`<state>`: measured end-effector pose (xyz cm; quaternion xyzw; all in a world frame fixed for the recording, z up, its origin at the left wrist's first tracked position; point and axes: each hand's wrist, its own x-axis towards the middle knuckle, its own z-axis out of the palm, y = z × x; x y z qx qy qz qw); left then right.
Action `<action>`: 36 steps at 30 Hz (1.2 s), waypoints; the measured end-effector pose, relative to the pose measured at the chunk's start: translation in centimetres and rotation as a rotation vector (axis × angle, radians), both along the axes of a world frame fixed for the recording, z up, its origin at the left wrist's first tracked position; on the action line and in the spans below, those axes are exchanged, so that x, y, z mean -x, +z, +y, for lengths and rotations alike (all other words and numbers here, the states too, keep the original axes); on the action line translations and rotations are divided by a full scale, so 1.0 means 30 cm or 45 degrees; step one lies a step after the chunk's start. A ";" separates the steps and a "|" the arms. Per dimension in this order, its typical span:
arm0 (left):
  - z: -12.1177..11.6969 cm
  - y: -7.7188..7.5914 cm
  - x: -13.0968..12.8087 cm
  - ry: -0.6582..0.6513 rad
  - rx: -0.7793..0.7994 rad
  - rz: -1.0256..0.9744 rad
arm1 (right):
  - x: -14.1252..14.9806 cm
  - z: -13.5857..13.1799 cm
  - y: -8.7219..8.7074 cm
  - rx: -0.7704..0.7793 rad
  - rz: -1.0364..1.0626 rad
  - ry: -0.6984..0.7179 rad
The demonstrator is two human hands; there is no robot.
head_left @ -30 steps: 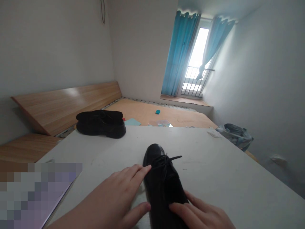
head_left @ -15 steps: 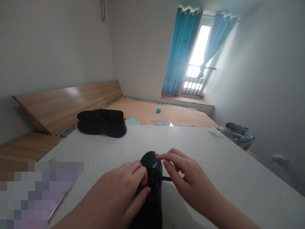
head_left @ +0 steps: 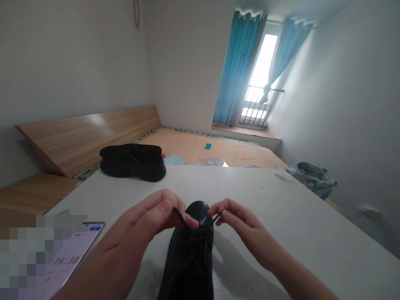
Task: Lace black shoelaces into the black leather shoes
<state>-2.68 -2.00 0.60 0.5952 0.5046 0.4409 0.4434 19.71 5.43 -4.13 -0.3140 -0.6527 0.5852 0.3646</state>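
A black lace-up shoe stands on the white table right in front of me, its toe pointing away. My left hand is at the shoe's left side, fingers closed on a black shoelace that sticks up near the toe end of the lacing. On the other side my right hand pinches a lace end between thumb and forefinger, just right of the toe. Part of the lacing lies in dark shadow and is hard to make out.
Another black shoe rests on its side at the table's far left corner. A phone with a lit screen lies at the left edge. Beyond the table are a bare bed board and, at right, a bag-lined bin.
My left hand has lifted and turned, and a lace now shows at its fingers. My right hand has drawn its lace end up beside the toe. More of the shoe is uncovered.
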 end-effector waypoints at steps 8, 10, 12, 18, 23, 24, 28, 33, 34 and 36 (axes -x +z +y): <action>0.000 0.005 -0.041 -0.183 0.316 0.047 | -0.067 0.028 0.061 0.518 0.570 0.087; -0.008 -0.012 -0.064 -0.218 0.190 0.420 | -0.061 -0.002 0.061 0.432 0.459 0.169; -0.013 -0.033 -0.077 -0.201 -0.030 0.764 | -0.042 -0.044 0.058 0.190 0.186 0.179; -0.022 -0.069 -0.077 -0.205 -0.200 1.122 | 0.025 -0.135 0.044 -0.552 -0.648 0.092; -0.011 -0.075 -0.076 -0.352 -0.121 1.002 | 0.044 -0.132 0.012 -0.669 -0.702 0.000; -0.007 -0.074 -0.075 -0.370 -0.135 0.894 | 0.046 -0.131 0.007 -0.693 -0.672 0.004; -0.014 -0.048 -0.049 -0.335 -0.146 0.332 | 0.048 -0.137 0.017 -0.662 -0.400 0.091; -0.057 -0.008 0.012 -0.098 -0.065 0.238 | 0.015 -0.124 0.052 -0.191 -0.016 0.244; -0.061 -0.006 0.017 -0.082 -0.069 0.303 | 0.007 -0.117 0.053 -0.106 0.077 0.257; -0.058 -0.005 0.014 -0.154 -0.053 0.420 | -0.009 -0.103 0.053 0.025 0.269 0.282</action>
